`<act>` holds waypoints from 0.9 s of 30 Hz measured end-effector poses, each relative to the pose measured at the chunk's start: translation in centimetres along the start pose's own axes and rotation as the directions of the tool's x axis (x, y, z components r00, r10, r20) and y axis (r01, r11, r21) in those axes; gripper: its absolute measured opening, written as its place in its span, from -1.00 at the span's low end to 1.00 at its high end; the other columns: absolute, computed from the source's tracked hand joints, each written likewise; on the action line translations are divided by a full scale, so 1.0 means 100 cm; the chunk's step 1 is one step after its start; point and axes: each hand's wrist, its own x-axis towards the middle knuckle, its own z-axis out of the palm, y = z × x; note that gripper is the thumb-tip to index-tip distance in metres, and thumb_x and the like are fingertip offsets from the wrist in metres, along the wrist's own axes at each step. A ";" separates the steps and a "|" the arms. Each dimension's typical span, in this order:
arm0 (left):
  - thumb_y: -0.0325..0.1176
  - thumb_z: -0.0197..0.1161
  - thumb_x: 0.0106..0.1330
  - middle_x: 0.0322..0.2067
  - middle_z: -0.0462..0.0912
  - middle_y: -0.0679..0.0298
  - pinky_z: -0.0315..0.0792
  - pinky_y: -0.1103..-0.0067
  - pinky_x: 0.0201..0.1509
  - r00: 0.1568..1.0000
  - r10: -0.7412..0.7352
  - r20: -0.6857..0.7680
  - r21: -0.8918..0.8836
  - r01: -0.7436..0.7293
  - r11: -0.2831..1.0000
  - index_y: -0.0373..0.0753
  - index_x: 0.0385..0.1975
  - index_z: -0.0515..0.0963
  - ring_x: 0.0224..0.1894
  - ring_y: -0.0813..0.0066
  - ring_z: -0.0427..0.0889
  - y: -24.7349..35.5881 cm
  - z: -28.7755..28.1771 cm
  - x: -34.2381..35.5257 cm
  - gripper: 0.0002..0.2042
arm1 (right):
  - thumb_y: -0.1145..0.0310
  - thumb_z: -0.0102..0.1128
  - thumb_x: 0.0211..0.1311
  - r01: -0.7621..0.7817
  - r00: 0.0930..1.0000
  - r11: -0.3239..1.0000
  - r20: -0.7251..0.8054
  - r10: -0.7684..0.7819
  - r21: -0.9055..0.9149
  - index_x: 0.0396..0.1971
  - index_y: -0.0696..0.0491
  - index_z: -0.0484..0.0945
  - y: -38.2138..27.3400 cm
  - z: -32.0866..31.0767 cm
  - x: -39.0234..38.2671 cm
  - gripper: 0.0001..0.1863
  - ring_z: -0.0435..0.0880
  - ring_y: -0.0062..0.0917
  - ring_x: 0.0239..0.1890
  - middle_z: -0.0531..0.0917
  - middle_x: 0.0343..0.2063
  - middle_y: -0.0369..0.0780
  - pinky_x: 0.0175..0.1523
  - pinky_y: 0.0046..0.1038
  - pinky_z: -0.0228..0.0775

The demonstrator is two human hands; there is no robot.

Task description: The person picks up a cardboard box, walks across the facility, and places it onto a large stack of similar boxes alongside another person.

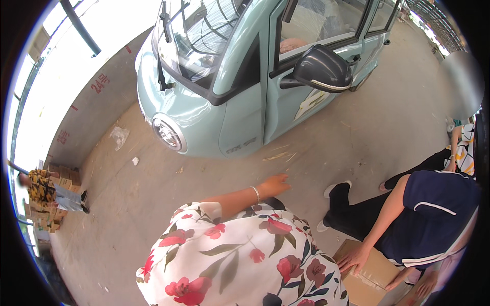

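Note:
My left hand [275, 184], with a bracelet on the wrist, reaches out past my floral top, fingers loosely apart and holding nothing visible. It is over the dusty floor, below the front of a pale green small vehicle [240, 127]. My right hand is not in view. At lower right, a person in a navy top [434, 209] has hands on a cardboard box [370, 278]. Another pair of hands [426, 285] shows beside that box, partly hidden.
The vehicle's black mirror [321, 69] juts toward the right. Another person in patterned white [462, 145] stands at far right. At left, a person in yellow-patterned shirt [41, 186] stands by stacked cartons [71, 176]. A low concrete wall [102, 102] curves behind, with plastic litter [118, 136] near it.

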 end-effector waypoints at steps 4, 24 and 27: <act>-0.15 0.04 0.09 -0.02 0.32 0.04 0.18 0.50 0.08 0.998 0.041 0.039 0.088 -0.044 0.995 -0.33 0.02 0.20 0.03 0.21 0.30 0.022 0.000 0.002 -0.47 | 0.41 -0.06 -0.13 -0.038 0.999 0.998 0.001 0.038 0.040 -0.66 0.11 0.40 -0.001 0.000 -0.001 -0.89 0.48 -0.25 -0.49 0.47 -0.64 -0.10 -0.41 -0.33 0.32; -0.25 0.06 0.06 0.03 0.24 0.14 0.33 0.56 -0.20 0.958 -0.083 0.275 -0.257 0.156 0.954 -0.30 0.10 0.07 -0.16 0.44 0.41 -0.010 -0.031 0.049 -0.41 | 0.40 -0.05 -0.16 -0.034 0.994 0.996 -0.104 0.025 -0.082 -0.64 0.10 0.43 -0.024 0.042 -0.046 -0.89 0.48 -0.22 -0.44 0.48 -0.60 -0.08 -0.34 -0.31 0.32; -0.27 0.05 0.09 0.01 0.25 0.11 0.35 0.57 -0.24 0.951 -0.141 0.275 -0.308 0.226 0.924 -0.31 0.10 0.06 -0.18 0.42 0.43 -0.019 -0.044 0.062 -0.43 | 0.40 -0.05 -0.16 -0.052 0.988 0.996 -0.148 0.042 -0.065 -0.64 0.10 0.43 -0.040 0.056 -0.053 -0.89 0.48 -0.21 -0.43 0.48 -0.60 -0.08 -0.33 -0.30 0.32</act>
